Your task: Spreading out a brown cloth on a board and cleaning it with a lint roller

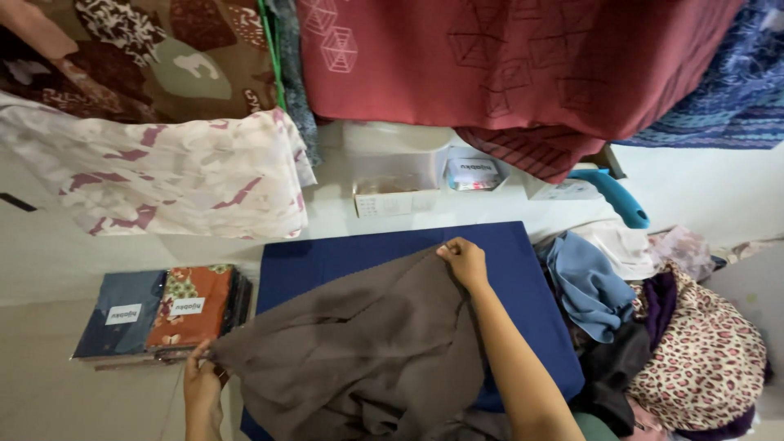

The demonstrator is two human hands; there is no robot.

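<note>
While the brown cloth (359,343) lies spread over the dark blue board (523,286), the head view shows the left hand (201,384) pinching its near left corner and the right hand (464,260) pinching the far edge. It looks only partly laid out: still rumpled, no fold made. Packaged fabrics (163,310) sit left, loose garments (653,327) right.

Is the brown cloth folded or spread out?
Spread out, not neatly folded. The brown cloth lies open and wrinkled over the blue pad; the left hand and right hand pinch opposite corners.
</note>
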